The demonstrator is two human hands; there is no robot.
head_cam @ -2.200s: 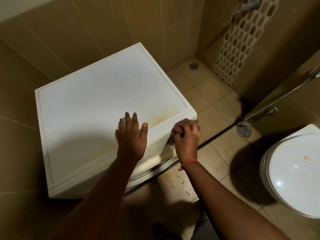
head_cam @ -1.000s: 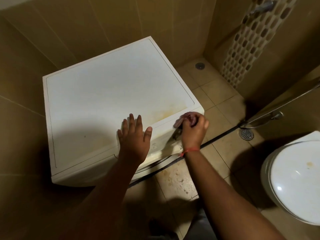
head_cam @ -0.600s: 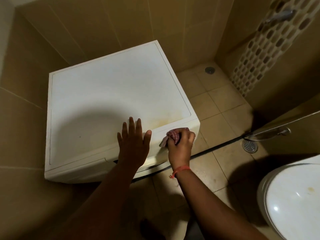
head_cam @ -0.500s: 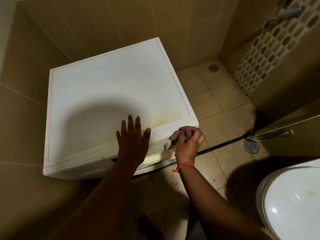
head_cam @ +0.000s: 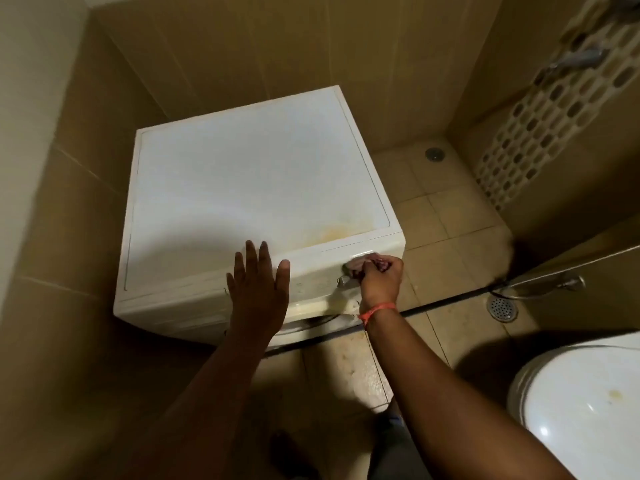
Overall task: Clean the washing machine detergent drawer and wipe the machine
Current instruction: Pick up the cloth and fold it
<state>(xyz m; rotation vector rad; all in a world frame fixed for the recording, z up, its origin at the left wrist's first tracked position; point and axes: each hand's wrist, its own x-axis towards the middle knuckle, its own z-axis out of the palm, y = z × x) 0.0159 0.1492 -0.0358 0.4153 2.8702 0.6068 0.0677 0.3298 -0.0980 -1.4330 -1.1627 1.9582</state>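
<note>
left hand [head_cam: 258,292] flat, fingers [head_cam: 263,258] straight and spread; right hand [head_cam: 380,280] fisted, both forearms extended

Place: a home bathroom.
Showing it: tan wall tiles [head_cam: 277,46] and a floor drain [head_cam: 501,308] are surrounding a toilet lid [head_cam: 581,417] and washing machine [head_cam: 256,188].

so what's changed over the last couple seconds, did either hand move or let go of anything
The right hand keeps gripping the pinkish cloth and has rubbed it back and forth along the right end of the washing machine front, near its top corner. Nothing was let go. The left hand stays flat on the front edge of the top.
</note>
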